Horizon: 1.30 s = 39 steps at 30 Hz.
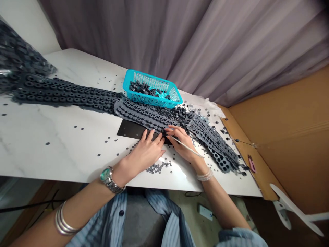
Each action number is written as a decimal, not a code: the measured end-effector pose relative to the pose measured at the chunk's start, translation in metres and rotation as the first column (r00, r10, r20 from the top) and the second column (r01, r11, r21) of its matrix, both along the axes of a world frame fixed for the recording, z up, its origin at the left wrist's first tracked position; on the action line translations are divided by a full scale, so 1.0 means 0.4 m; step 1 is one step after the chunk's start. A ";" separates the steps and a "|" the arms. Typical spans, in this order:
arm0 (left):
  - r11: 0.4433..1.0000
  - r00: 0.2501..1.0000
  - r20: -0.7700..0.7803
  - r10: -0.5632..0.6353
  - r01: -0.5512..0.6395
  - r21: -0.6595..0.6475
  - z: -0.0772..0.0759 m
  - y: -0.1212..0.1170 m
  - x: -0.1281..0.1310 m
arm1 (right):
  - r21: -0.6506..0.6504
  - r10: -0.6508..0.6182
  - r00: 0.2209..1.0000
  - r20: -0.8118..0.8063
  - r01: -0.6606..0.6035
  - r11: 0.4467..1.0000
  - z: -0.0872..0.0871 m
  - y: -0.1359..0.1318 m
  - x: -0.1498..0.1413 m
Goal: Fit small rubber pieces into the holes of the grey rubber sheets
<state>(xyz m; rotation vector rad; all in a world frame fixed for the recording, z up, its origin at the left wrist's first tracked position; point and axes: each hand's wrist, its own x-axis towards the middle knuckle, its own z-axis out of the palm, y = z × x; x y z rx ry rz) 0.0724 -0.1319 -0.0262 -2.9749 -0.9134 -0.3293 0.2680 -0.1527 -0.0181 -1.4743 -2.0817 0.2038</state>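
My left hand lies flat with its fingers spread, fingertips on a black flat pad and close to the edge of a grey moulded rubber sheet. That sheet is punched with rows of round rubber rings. My right hand grips a thin pale stick, its fingertips at the same rubber sheet's lower edge. Small loose rubber discs lie scattered on the white marble table below my hands. What the fingertips touch is partly hidden by my hands.
A turquoise plastic basket holding dark rubber pieces stands behind the sheet. Further rubber sheets stretch left, and others lie right. A bag of sheets sits at far left. A cardboard wall and grey curtain bound the table.
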 end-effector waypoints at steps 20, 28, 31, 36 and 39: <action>0.999 1.000 -0.017 -0.001 0.000 -0.039 0.013 0.001 0.001 | 0.261 -0.248 0.969 -0.018 0.244 0.934 -0.012 0.054 0.072; 1.000 1.000 -0.001 0.011 -0.011 0.000 0.009 -0.006 -0.002 | 0.106 -0.121 0.992 -0.041 0.125 0.986 -0.003 0.035 0.026; 1.000 1.000 0.009 0.013 -0.013 0.004 0.006 -0.007 -0.001 | 0.044 -0.008 1.000 -0.016 0.009 0.999 -0.003 0.029 -0.018; 1.000 1.000 0.015 0.020 -0.020 0.012 0.007 -0.009 0.000 | 0.017 0.034 0.999 0.001 -0.034 0.999 -0.012 0.034 -0.024; 1.000 1.000 0.014 0.019 -0.019 0.005 0.008 -0.009 -0.001 | -0.003 0.047 0.999 0.017 -0.046 0.999 -0.017 0.036 -0.021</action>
